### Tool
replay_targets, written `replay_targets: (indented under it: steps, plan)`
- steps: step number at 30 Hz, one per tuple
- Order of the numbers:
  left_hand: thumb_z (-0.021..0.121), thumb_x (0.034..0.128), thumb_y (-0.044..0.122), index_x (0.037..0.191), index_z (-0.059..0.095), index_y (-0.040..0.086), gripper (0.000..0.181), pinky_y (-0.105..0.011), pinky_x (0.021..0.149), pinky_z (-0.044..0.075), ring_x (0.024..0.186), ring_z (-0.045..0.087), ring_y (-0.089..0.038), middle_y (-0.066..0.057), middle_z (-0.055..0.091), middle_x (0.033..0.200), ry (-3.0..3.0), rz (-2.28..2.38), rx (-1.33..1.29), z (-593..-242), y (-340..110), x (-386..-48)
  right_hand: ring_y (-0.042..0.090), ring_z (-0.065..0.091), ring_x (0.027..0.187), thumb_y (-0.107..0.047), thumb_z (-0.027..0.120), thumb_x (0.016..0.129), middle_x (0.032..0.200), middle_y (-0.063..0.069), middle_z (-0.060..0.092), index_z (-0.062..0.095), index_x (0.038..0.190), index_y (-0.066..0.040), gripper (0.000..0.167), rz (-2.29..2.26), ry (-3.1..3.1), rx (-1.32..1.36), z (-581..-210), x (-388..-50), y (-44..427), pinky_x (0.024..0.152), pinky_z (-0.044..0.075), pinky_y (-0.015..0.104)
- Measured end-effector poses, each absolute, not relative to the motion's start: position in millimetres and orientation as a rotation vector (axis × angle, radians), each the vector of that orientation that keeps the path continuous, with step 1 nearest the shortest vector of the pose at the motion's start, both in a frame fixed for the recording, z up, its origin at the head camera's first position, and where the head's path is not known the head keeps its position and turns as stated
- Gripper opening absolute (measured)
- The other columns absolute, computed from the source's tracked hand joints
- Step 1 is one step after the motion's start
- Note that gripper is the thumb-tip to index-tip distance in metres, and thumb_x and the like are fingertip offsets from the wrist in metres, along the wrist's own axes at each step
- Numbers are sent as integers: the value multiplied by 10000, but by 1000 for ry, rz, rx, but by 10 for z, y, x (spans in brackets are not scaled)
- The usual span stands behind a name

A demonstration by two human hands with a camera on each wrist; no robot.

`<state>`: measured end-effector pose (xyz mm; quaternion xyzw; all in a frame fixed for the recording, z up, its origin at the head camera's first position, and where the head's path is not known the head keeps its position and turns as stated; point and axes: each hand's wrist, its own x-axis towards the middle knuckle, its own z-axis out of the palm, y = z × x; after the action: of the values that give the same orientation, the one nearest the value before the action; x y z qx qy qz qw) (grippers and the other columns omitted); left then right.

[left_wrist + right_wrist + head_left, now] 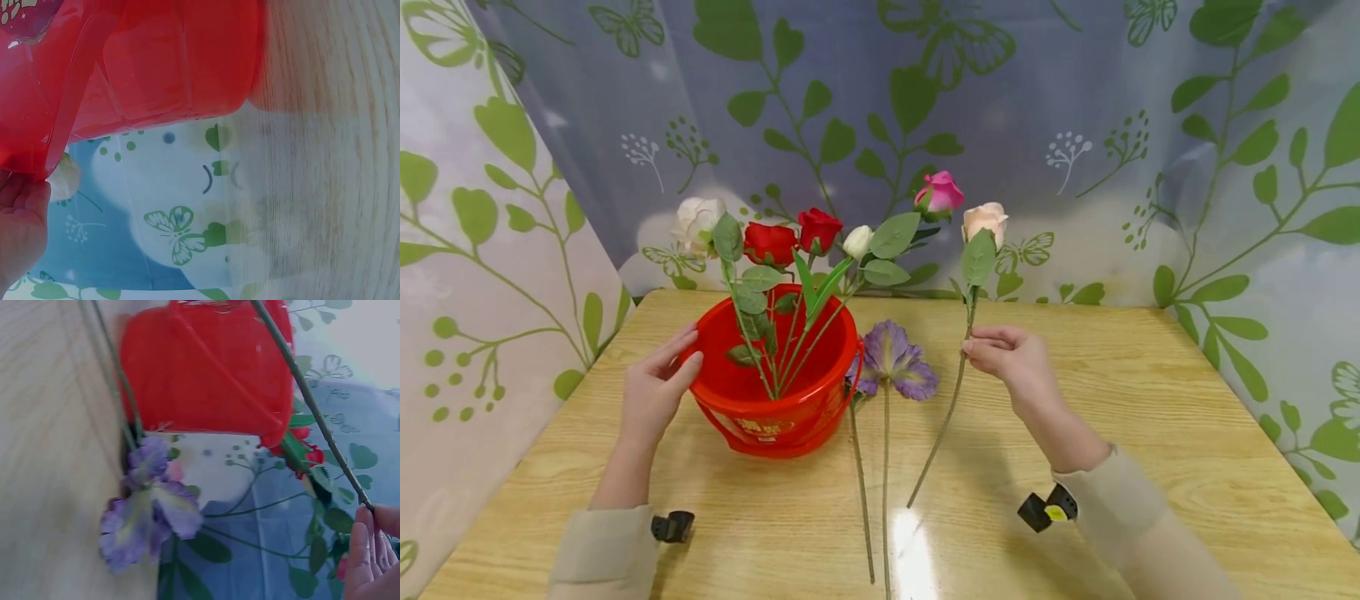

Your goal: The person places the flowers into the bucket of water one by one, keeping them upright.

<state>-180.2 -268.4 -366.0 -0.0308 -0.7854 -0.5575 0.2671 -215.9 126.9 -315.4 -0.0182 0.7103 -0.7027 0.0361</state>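
Observation:
A red plastic bucket (775,429) stands on the table, its rim held at the left by my left hand (651,387). In the left wrist view, the fingers (28,194) meet the bucket's rim. Out of the bucket lean a white rose (696,223), two red roses (771,244), a white tulip bud (858,242) and a pink rose (942,193). To the bucket's right, my right hand (1018,362) pinches the stem of a peach rose (985,223). This stem (306,390) slants across the right wrist view, its bloom upward in the head view.
Just right of the bucket lies a purple iris (895,362), its stem toward me. Another stem (861,492) lies beside it, its bloom partly hidden by the bucket. A patterned curtain (850,108) hangs behind the wooden table (1165,400).

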Motion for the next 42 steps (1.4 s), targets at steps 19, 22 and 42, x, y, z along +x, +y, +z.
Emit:
replay_targets:
  steps: [19, 22, 42]
  plan:
    - [606, 810, 3, 1116, 574, -78, 319, -116, 812, 415, 1066, 488, -14, -46, 569, 1168, -2084, -1499, -104, -3686, -2708, -1810, 137, 619, 659, 39, 646, 766, 714, 43, 631, 605, 924, 55, 164, -2676, 1919, -180, -2463, -2359, 680, 662, 519, 249]
    - [609, 808, 3, 1117, 579, -68, 318, -114, 810, 415, 1065, 487, -10, -65, 564, 1173, -2085, -1491, -104, -3690, -2711, -1822, 136, 615, 664, 29, 648, 768, 721, 41, 627, 596, 958, 92, 207, -2734, 1938, -222, -2442, -2391, 554, 673, 517, 258]
    - [598, 809, -21, 1109, 574, -88, 309, -117, 809, 415, 1071, 481, -17, -109, 548, 1186, -2059, -1547, -103, -3687, -2693, -1831, 160, 609, 774, -68, 672, 777, 844, 99, 658, 656, 956, 12, 197, -2361, 2403, -386, -3063, -2507, -25, 690, 499, 245]
